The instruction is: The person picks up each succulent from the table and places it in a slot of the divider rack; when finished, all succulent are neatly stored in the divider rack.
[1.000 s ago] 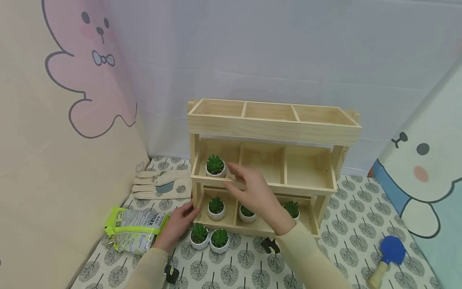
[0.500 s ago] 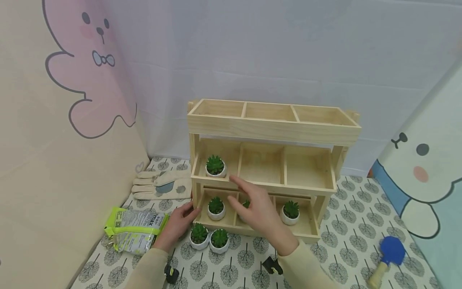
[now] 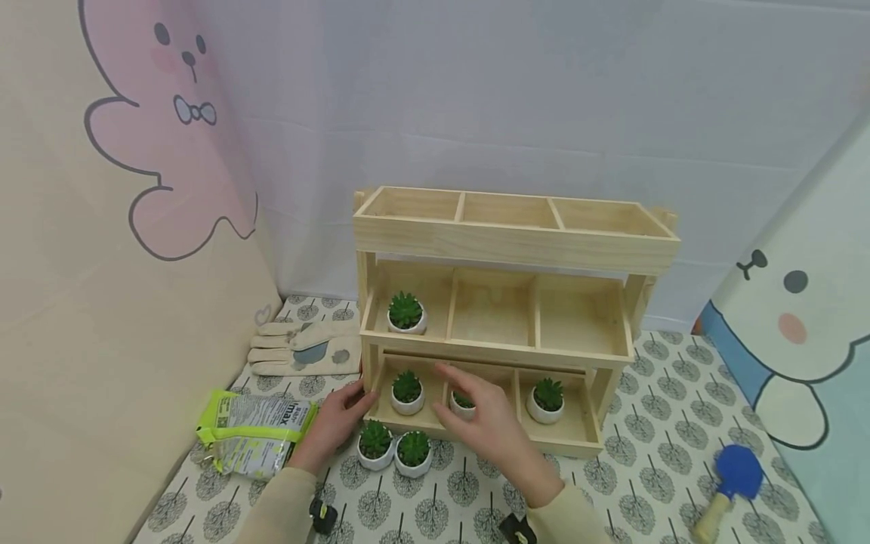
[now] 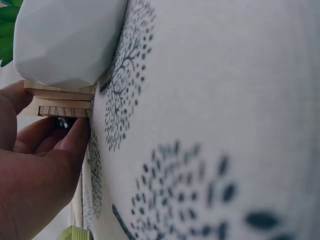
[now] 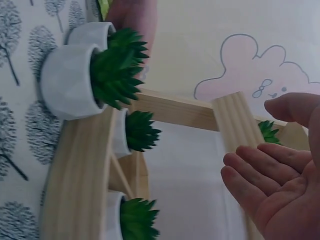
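A three-tier wooden plant shelf (image 3: 516, 249) stands in the middle of the head view. My left hand (image 3: 331, 423) grips its lower left corner; in the left wrist view, thumb and fingers (image 4: 75, 140) sit on either side of the wood. My right hand (image 3: 491, 423), its fingers extended and holding nothing, hovers before the bottom tier. Behind it, a potted succulent (image 3: 463, 408) in the middle compartment is partly hidden. Another succulent (image 3: 408, 393) sits bottom left, one (image 3: 546, 401) bottom right, and one (image 3: 405, 313) middle-tier left.
Two more potted succulents, a left one (image 3: 374, 446) and a right one (image 3: 413, 453), stand on the patterned cloth before the shelf. A green-and-grey bag (image 3: 258, 432) and pale gloves (image 3: 306, 349) lie at left. A blue trowel (image 3: 737, 472) lies at right.
My right hand has moved down from the middle tier's front to the bottom tier's, uncovering the bottom right succulent. My left hand stays at the shelf corner.
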`<state>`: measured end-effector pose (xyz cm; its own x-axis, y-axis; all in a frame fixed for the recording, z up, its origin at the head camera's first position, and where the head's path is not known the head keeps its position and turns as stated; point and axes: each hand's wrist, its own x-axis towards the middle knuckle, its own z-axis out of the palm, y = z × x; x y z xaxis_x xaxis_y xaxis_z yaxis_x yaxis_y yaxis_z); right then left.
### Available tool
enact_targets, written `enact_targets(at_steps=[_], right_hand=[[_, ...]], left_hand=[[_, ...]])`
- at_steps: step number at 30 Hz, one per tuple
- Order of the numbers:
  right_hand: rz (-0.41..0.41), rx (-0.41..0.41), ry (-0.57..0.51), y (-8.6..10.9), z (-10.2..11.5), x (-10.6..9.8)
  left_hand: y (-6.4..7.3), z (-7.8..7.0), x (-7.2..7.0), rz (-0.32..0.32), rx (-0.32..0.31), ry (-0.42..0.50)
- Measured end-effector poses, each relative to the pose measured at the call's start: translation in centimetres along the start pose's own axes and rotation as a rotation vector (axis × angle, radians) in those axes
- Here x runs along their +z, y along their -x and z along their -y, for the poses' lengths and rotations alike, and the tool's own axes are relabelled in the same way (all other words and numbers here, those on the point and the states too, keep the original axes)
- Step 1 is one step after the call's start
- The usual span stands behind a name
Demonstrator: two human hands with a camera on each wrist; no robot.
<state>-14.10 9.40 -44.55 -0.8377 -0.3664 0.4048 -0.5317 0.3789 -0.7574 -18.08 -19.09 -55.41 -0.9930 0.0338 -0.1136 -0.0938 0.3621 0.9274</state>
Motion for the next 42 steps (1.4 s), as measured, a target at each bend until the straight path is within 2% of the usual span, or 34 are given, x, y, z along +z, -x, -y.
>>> enact_targets(at_steps=[3,12,23,30,36,42], right_hand=[[0.020,0.029,-0.013,0.6,-0.6,0.5],[0.107,0.189,-0.096,2.3,-2.0,1.9],[0.119,0.166,-0.074,3.9,-3.0,3.3],[0.138,0.197,-0.098,4.8,-3.5,4.0],[0.113,0.185,-0.092,5.4,-4.0,4.6],[0.142,0.243,-0.072,5.9,-4.2,5.1]], left_hand=[[0.0,-0.1,0.0,-0.001,0.000,-0.004],[0.1,-0.1,-0.1,0.006,0.002,-0.002],[0.0,-0.1,0.0,0.006,-0.007,0.015],[0.0,-0.1,-0.1,0.006,-0.013,0.010],[0.0,-0.2,-0.1,0.009,-0.015,0.008],[0.0,-0.1,-0.1,0.007,-0.015,0.008]])
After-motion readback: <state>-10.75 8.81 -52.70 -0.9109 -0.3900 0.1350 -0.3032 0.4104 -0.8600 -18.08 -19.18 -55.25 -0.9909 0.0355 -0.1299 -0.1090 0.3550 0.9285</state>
